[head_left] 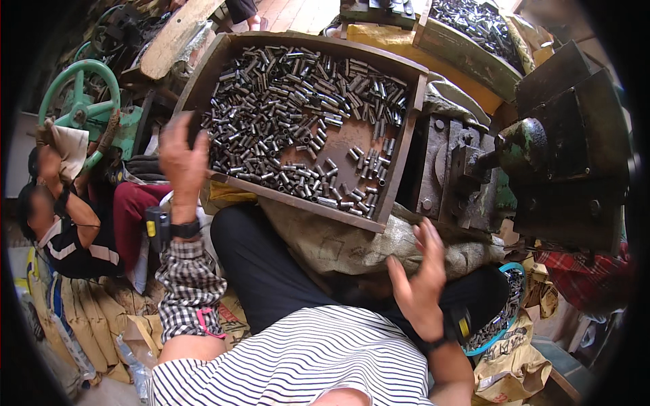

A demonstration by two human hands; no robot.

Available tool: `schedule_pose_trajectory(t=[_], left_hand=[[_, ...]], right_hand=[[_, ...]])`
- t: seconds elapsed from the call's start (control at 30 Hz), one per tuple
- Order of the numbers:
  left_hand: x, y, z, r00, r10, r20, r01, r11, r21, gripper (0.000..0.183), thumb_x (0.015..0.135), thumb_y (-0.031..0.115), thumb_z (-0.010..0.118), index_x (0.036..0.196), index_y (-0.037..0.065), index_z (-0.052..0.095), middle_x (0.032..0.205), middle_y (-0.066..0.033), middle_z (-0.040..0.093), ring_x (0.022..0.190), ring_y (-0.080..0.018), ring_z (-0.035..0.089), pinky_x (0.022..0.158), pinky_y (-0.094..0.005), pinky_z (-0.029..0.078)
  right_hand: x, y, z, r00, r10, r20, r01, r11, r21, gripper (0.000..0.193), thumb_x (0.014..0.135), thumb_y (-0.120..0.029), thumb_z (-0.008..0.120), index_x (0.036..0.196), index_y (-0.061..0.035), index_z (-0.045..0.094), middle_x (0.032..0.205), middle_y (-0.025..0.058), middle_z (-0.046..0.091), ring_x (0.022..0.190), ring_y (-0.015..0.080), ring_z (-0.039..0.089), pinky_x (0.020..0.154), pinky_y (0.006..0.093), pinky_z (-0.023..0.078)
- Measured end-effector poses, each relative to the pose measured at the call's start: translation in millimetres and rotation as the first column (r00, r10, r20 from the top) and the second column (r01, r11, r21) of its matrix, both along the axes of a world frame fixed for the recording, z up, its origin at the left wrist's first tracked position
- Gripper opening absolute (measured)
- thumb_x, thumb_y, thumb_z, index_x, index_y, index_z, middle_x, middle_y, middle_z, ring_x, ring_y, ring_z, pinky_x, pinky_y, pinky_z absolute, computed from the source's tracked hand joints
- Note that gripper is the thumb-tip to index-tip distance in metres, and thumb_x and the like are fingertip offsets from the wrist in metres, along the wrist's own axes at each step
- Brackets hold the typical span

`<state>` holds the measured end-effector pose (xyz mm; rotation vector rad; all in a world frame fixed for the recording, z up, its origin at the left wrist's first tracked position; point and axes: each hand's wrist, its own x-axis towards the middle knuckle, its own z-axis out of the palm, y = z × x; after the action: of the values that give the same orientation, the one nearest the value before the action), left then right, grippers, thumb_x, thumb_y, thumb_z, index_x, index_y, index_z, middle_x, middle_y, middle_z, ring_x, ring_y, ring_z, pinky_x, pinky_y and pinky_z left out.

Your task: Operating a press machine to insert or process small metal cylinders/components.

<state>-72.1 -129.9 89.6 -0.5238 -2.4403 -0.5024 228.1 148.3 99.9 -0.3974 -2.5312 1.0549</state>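
The person sits with a wooden tray [399,145] leaning on a sack [352,240] over the lap. The tray is full of small metal tubes [284,101], most of them in its far and left parts, fewer near the bare right corner. The left hand [181,159] is at the tray's near left edge, its grip released, fingers spread and holding nothing. The right hand [420,274] hangs open above the sack, apart from the tray. I think the tray may slide, because neither hand holds it, and tubes could spill toward the heavy machine [542,169] or the person sitting at the left [68,216].
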Motion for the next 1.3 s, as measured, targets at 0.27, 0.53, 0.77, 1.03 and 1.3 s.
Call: schedule_pose_trajectory(t=[0.27, 0.53, 0.77, 1.03, 1.3], left_hand=[[-53, -106, -49, 0.963, 0.010, 0.269, -0.061, 0.981, 0.182, 0.039, 0.078, 0.014, 0.068, 0.114, 0.003, 0.055, 0.106, -0.0146, 0.059, 0.100, -0.0288, 0.056, 0.087, -0.0363, 0.044], [-50, -99, -72, 0.959, -0.110, 0.262, -0.039, 0.863, 0.504, 0.034, 0.079, 0.009, 0.067, 0.111, 0.003, 0.056, 0.102, -0.0123, 0.060, 0.093, -0.0231, 0.057, 0.084, -0.0324, 0.044], [-34, -91, -74, 0.942, -0.240, 0.233, 0.001, 0.698, 0.716, 0.033, 0.081, 0.000, 0.063, 0.113, 0.000, 0.056, 0.104, -0.0062, 0.060, 0.095, -0.0133, 0.055, 0.087, -0.0267, 0.043], [-35, -90, -77, 0.943, -0.225, 0.244, -0.005, 0.726, 0.688, 0.030, 0.083, 0.002, 0.061, 0.112, 0.000, 0.055, 0.108, -0.0085, 0.059, 0.098, -0.0149, 0.055, 0.088, -0.0278, 0.043], [-20, -74, -60, 0.978, 0.165, 0.128, -0.182, 0.974, 0.136, 0.057, 0.075, 0.008, 0.067, 0.127, 0.006, 0.044, 0.126, -0.0166, 0.048, 0.115, -0.0319, 0.048, 0.097, -0.0392, 0.039]], right_hand=[[-37, -24, -76, 0.996, -0.051, 0.075, 0.041, 0.991, 0.125, 0.077, 0.082, -0.030, 0.065, 0.134, 0.0111, 0.026, 0.108, 0.0255, 0.055, 0.095, 0.0390, 0.053, 0.089, 0.0434, 0.037], [-50, -28, -88, 0.980, -0.194, 0.044, 0.195, 0.981, -0.025, 0.071, 0.090, -0.039, 0.054, 0.133, 0.0107, 0.029, 0.110, 0.0252, 0.055, 0.098, 0.0372, 0.051, 0.088, 0.0434, 0.036], [-59, -19, -84, 0.966, -0.260, -0.007, 0.252, 0.943, -0.216, 0.059, 0.090, -0.031, 0.054, 0.132, 0.0074, 0.036, 0.109, 0.0248, 0.057, 0.096, 0.0369, 0.051, 0.086, 0.0435, 0.038], [-60, -19, -97, 0.960, -0.271, -0.071, 0.262, 0.958, -0.113, 0.054, 0.091, -0.028, 0.051, 0.130, 0.0065, 0.038, 0.110, 0.0238, 0.056, 0.096, 0.0377, 0.052, 0.086, 0.0439, 0.038], [-57, -11, -105, 0.978, -0.210, 0.001, 0.210, 0.973, -0.102, 0.063, 0.092, -0.039, 0.045, 0.133, 0.0067, 0.030, 0.118, 0.0287, 0.049, 0.108, 0.0427, 0.047, 0.093, 0.0469, 0.035]])
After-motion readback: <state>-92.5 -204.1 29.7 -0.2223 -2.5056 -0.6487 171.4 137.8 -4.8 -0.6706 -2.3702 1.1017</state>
